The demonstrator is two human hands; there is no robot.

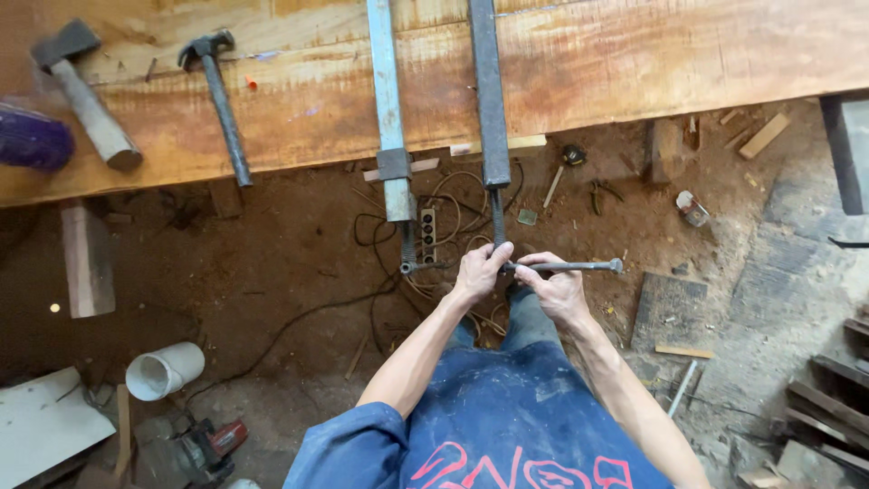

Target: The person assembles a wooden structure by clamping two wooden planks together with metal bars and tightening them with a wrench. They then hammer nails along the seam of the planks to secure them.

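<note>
Two long metal bar clamps hang over the edge of a wide wooden slab (pixel 579 72): a pale blue-grey clamp (pixel 388 109) on the left and a dark clamp (pixel 490 100) on the right. My left hand (pixel 478 270) and my right hand (pixel 554 285) both grip the thin steel handle rod (pixel 579 266) that crosses the dark clamp's screw just below the slab's edge. The left hand sits at the screw, the right hand just beside it on the rod. The pale clamp's own short handle (pixel 418 267) sticks out to the left, untouched.
A sledge hammer (pixel 86 95) and a claw hammer (pixel 217 100) lie on the slab at the left. On the dirt floor below are a power strip with cables (pixel 428 234), a white pipe piece (pixel 165 369), a red power tool (pixel 210 445), pliers (pixel 602 192) and wood offcuts.
</note>
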